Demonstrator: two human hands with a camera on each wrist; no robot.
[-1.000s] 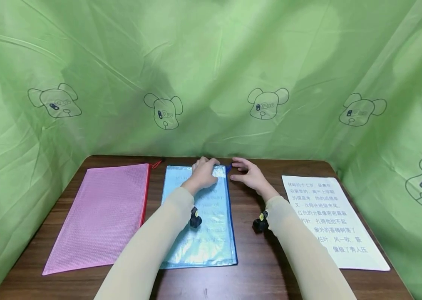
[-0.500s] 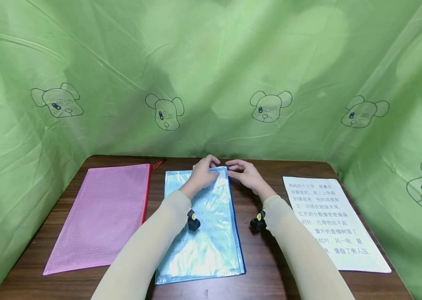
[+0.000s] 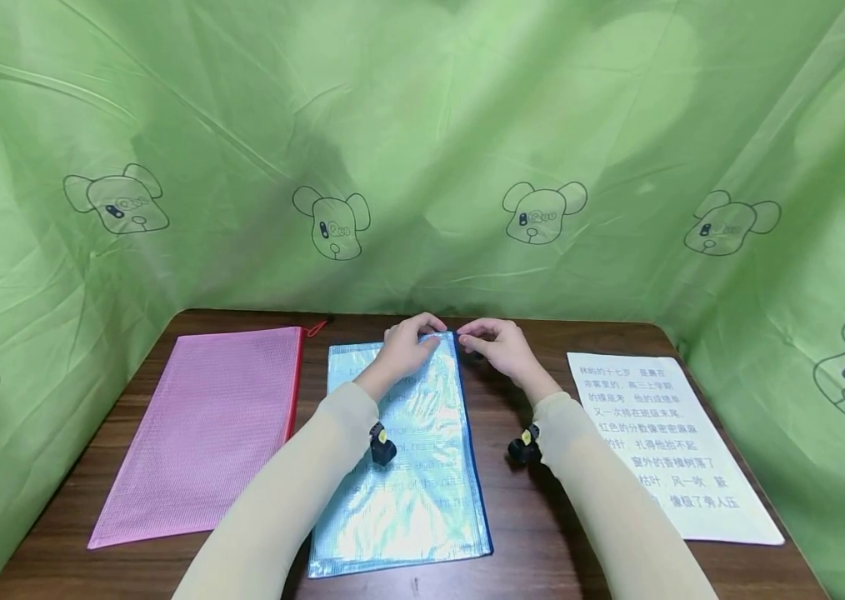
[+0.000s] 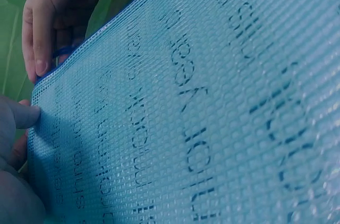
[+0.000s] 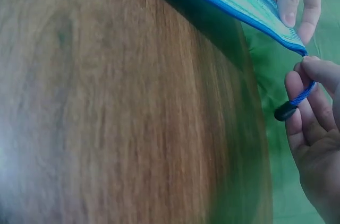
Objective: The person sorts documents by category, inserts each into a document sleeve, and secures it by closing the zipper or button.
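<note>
A blue mesh zip pouch (image 3: 411, 475) with printed letters lies lengthwise on the brown table (image 3: 520, 517). My left hand (image 3: 422, 336) holds its far right corner, thumb on top (image 4: 24, 116) and fingers over the edge (image 5: 294, 1). My right hand (image 3: 472, 337) is just right of that corner. It pinches the blue zip pull cord (image 5: 306, 92), whose black end toggle (image 5: 286, 111) hangs below the fingers. In the left wrist view the right hand (image 4: 50, 22) shows beyond the pouch's zip edge.
A pink mesh pouch (image 3: 205, 433) with a red zip lies left of the blue one. A white sheet with printed text (image 3: 666, 442) lies to the right. Green cloth with dog drawings (image 3: 422, 167) walls the table on three sides.
My right hand moved left to the pouch's far corner and took the zip cord. The pouch's near end swung slightly right and toward me. The left hand stayed on the corner.
</note>
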